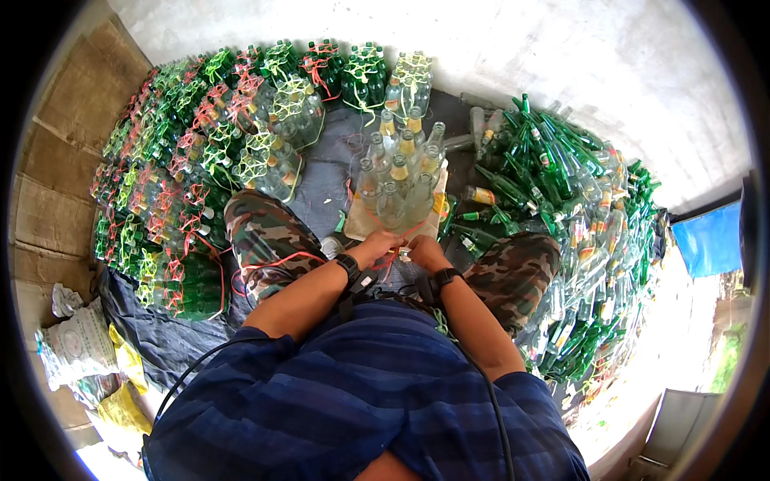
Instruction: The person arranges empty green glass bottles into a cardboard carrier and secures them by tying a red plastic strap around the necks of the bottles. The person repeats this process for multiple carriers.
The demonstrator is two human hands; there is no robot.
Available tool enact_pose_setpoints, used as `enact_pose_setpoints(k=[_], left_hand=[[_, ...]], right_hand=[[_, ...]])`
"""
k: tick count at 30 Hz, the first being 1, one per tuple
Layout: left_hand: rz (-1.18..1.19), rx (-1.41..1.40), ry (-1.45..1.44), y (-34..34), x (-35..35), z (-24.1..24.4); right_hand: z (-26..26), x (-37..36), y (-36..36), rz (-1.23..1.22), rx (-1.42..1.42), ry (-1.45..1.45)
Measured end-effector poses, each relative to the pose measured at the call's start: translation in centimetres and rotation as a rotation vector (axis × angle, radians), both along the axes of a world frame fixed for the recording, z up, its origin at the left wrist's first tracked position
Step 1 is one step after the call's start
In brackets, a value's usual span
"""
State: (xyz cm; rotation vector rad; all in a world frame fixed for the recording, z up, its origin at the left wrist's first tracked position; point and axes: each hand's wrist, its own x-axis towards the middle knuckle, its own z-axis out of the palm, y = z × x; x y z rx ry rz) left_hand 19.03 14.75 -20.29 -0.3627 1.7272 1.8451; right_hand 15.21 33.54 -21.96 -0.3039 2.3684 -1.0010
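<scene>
Both my hands meet at the near edge of a flat board (359, 223), where several clear glass bottles (391, 204) stand upright in a close group. My left hand (382, 245) pinches a red plastic string (394, 260) between its fingers. Close beside it, my right hand (426, 251) has its fingers closed on the same string. The string runs round the near base of the bottles, and a loose length trails left across my camouflage-clad knee. Some of the bottles bear yellow labels.
Many bundles of green and clear bottles (204, 144), tied with red and yellow string, stand at the left. Loose bottles (559, 174) lie heaped at the right against a white wall (577, 54). Dark sheeting (325, 180) covers the floor. Sacks (84, 343) lie at the lower left.
</scene>
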Motion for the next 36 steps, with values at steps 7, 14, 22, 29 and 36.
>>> enact_pose_setpoints(k=[7, 14, 22, 29, 36], left_hand=[[0.078, 0.001, -0.017, 0.8, 0.8, 1.4], [0.081, 0.181, 0.013, 1.5, 0.6, 1.2], [-0.082, -0.111, 0.365, -1.8, 0.2, -6.4], [-0.29, -0.556, 0.529, -0.2, 0.3, 0.8], [-0.241, -0.49, 0.502, 0.8, 1.3, 2.1]], right_hand=[[3.8, 2.1, -2.5, -0.365, -0.474, -0.428], [-3.2, 2.5, -3.0, -0.374, -0.323, 0.033], [-1.8, 2.0, -4.2, -0.324, -0.328, 0.124], [-6.6, -0.2, -2.7, 0.16, 0.186, 0.46], [-8.2, -1.1, -1.7, 0.412, 0.269, 0.543]])
